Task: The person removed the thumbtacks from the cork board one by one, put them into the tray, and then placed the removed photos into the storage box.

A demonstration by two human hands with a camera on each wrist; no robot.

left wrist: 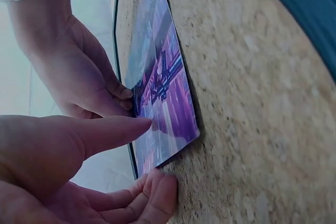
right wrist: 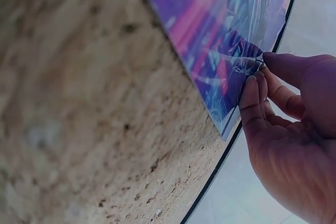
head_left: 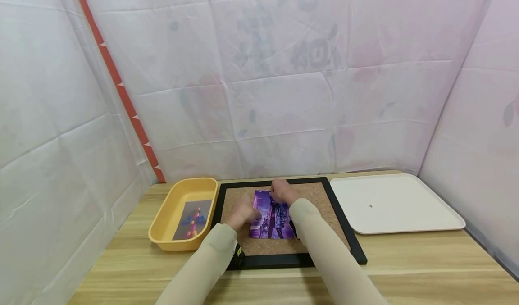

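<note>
A purple picture print point(head_left: 265, 215) with a dark figure lies over the cork board point(head_left: 259, 248). From the left, my left hand point(head_left: 244, 211) holds its edge. In the left wrist view the thumb point(left wrist: 128, 128) reaches across the print's face while curled fingertips point(left wrist: 160, 187) meet its border. My right hand point(head_left: 284, 191) is at the upper edge, pinching there between thumb and index finger. Close up, the print point(right wrist: 210, 30) shows shiny creases and a clear glint at those fingertips; I cannot tell whether a small clear piece is pinched with it.
A black frame point(head_left: 279, 262) surrounds the cork. On the left stands a yellow tray point(head_left: 162, 221) with another picture point(head_left: 193, 220) inside. A white tray point(head_left: 405, 206) on the right bears a small dark object point(head_left: 371, 206). Fabric walls enclose the wooden table point(head_left: 405, 269).
</note>
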